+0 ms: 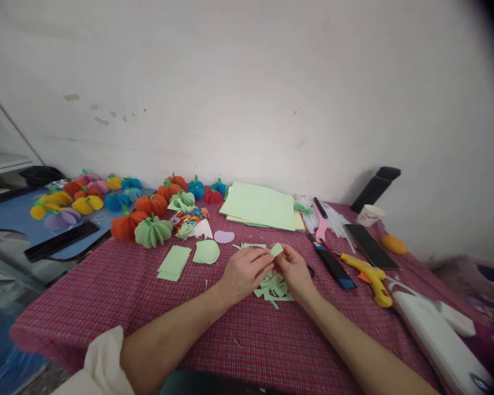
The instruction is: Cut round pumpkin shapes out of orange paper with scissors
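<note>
Both of my hands meet over the middle of the table and pinch one small piece of light green paper point(276, 250). My left hand point(247, 270) closes on its left side, fingers together. On its right side my right hand point(293, 270) grips it between thumb and fingers. Below the hands lies a pile of light green paper scraps point(274, 287). Left of my hands are a rounded stack of green paper cutouts point(206, 252) and a stack of green paper rectangles point(174, 263). A lilac paper cutout point(224, 236) lies just behind them.
Several colourful paper pumpkins point(152, 231) stand at the left. Large green sheets point(259, 206) lie against the wall. At right are a utility knife point(334, 265), pink-handled scissors point(321, 226), a yellow glue gun point(368, 277), a paper cup point(369, 215) and a white power strip point(440, 340).
</note>
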Available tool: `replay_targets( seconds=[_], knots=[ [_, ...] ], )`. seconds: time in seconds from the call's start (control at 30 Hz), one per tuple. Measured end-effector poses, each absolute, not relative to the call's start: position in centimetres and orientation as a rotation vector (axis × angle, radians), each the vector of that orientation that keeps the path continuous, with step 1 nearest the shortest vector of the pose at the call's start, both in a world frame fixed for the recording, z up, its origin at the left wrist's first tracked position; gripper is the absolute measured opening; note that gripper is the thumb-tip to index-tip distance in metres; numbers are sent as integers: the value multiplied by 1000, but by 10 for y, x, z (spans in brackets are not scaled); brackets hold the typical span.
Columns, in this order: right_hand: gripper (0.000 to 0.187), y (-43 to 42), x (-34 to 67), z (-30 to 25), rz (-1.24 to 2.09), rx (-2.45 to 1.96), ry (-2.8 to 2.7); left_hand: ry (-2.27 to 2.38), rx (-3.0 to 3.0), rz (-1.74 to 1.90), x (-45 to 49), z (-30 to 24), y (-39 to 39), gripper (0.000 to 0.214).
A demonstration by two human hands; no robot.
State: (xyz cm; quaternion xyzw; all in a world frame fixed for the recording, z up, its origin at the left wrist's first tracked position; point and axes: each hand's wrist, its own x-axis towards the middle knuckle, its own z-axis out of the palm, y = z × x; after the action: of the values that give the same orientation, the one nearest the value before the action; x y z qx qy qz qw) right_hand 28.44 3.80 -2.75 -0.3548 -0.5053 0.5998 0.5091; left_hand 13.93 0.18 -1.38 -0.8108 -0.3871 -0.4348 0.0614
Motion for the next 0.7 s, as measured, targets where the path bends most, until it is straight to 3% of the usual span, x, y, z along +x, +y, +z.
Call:
replay_targets(
  seconds=[0.43, 0.7],
  knots=[
    [18, 35, 284, -23, 1438, -846, -1252, -1218, -2425, -1229, 139, -12, 1, 39],
    [21, 34, 283, -22, 1418, -853, -1292, -1216, -2434, -1150, 138, -9, 0, 36]
  ],
)
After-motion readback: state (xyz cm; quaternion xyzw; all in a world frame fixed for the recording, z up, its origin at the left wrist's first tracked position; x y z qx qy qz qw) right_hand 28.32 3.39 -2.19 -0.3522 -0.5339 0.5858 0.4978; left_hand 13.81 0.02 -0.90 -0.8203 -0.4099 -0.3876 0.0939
